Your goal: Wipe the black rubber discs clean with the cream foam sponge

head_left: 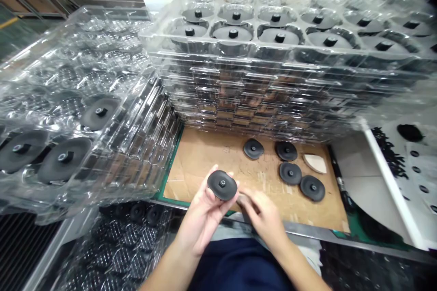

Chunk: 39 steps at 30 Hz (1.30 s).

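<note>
My left hand (205,211) grips a black oval disc (221,185) by its rim, the short hub at its middle facing up. Close beside it on the right, my right hand (261,213) has its fingers curled inward near the disc's edge. Something greyish shows at those fingertips, but it is blurred and I cannot make out what it is. Beyond my hands, several more black discs (290,173) lie hub up on a brown cardboard sheet (208,145). A pale wedge-shaped piece (314,163) rests to their right.
A tall stack of transparent plastic trays (239,68) rises behind the cardboard, its top pockets holding black discs. Another stack (112,68) stands at left with a few discs on it. Below it is a lower tray (126,245). A white panel (389,182) borders the right side.
</note>
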Tool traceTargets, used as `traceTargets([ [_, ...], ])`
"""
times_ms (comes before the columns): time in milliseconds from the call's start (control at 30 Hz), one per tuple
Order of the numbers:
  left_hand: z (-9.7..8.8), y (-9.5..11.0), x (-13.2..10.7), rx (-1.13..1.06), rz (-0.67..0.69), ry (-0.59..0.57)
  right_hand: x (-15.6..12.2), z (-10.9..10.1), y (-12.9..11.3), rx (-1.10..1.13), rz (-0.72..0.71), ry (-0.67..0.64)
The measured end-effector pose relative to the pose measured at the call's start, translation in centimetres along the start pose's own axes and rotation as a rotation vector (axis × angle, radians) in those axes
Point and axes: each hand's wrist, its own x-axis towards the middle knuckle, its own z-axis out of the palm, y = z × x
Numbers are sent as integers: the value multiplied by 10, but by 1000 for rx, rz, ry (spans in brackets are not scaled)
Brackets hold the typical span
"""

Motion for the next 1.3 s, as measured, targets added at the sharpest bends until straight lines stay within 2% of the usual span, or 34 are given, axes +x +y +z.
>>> traceTargets([
  [100, 4, -3, 3, 37, -16, -10, 0, -13, -12, 54, 35, 18],
  [200, 13, -6, 3, 74, -33, -38, 14, -40, -40, 87, 81, 119],
  [233, 17, -8, 3, 93, -37, -46, 18, -49, -52, 102, 63, 148],
  [300, 23, -10, 0, 146, -65, -55, 24, -62, -77, 142, -81, 168],
  [367, 28, -11, -3, 207, -106, -39, 25, -68, -95, 175, -191, 73],
  [433, 31, -11, -5, 238, -119, -3, 25, -71, -104, 185, -185, -115],
  [500, 33, -12, -7, 245, -113, 17, 25, -71, -106, 166, -150, -225],
  [533, 34, -12, -7, 246, -115, 9, 25, -71, -105, 148, -156, -192],
  [633, 36, -12, -7, 259, -127, -43, 22, -69, -104, 135, -226, 20],
  [667, 36, -11, -7, 257, -123, -57, 20, -70, -104, 163, -246, 28],
  [800, 39, -8, -9, 235, -111, -74, 15, -75, -104, 238, -203, -166],
  [867, 40, -10, -9, 270, -126, -77, 18, -73, -104, 203, -166, -88],
  [933, 42, -11, -10, 318, -149, -72, 21, -70, -104, 179, -200, 38],
  [967, 43, -11, -10, 325, -155, -70, 21, -69, -103, 193, -230, 53],
  [1067, 41, -8, -12, 290, -142, -82, 13, -77, -100, 270, -265, -114],
  [1100, 40, -7, -12, 274, -131, -85, 8, -82, -98, 278, -237, -168],
  [1167, 39, -7, -13, 258, -121, -73, 1, -92, -94, 220, -155, -191],
  [1300, 40, -13, -13, 241, -124, -73, -2, -99, -92, 24, -77, -72],
])
